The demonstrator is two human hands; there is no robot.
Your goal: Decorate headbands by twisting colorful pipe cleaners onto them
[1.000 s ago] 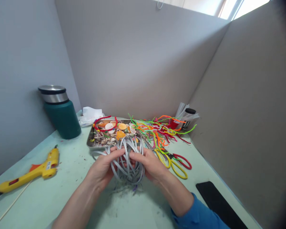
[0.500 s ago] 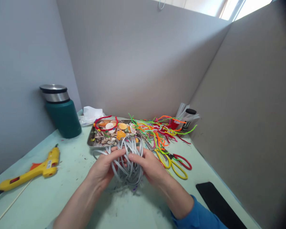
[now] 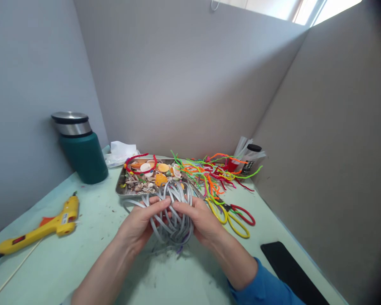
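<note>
A tangled bundle of grey cord (image 3: 176,231) is held between both hands above the near middle of the table. My left hand (image 3: 139,222) is closed on its left side, thumb laid over the strands. On the other side my right hand (image 3: 201,216) grips it too, its thumb almost meeting the left one. Some loops rise above the thumbs, and one strand sticks out to the left. Just behind the bundle stands a metal tray (image 3: 118,186) of seashells (image 3: 161,180), with a red beaded pipe-cleaner ring (image 3: 126,166) on it. Fingers behind the cord are partly hidden.
A yellow glue gun (image 3: 55,224) and a green flask (image 3: 84,156) are at left. Right of the tray lie colourful pipe cleaners (image 3: 216,173), yellow-handled scissors (image 3: 239,226) and red-handled scissors (image 3: 246,214). A black flat object (image 3: 288,267) lies at near right. Grey partitions (image 3: 184,84) enclose the table.
The thumbs have shifted slightly on the cord bundle, and its loops spread a little to the right. Both hands keep hold of it; the other things stay where they were.
</note>
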